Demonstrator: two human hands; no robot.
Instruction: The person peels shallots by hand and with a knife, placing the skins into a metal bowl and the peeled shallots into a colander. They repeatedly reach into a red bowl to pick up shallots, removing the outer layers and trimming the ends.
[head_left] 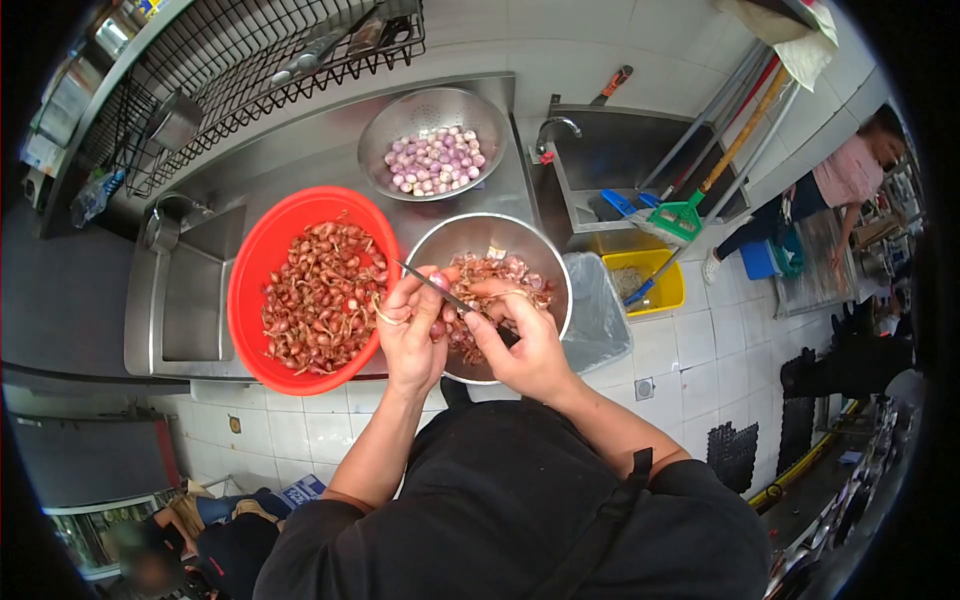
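Over a steel bowl of shallot skins, my left hand holds shallots between its fingers. My right hand is wrapped round the dark handle of a knife, whose blade points up and left, across the fingers of my left hand. Left of my hands is a red basin with many unpeeled shallots. Behind the bowl, a steel colander contains peeled, pale purple shallots.
A steel sink lies at the left and another at the back right. A wire rack hangs above. Right of the bowl are a clear plastic bin and a yellow bucket. Other people stand at the far right and lower left.
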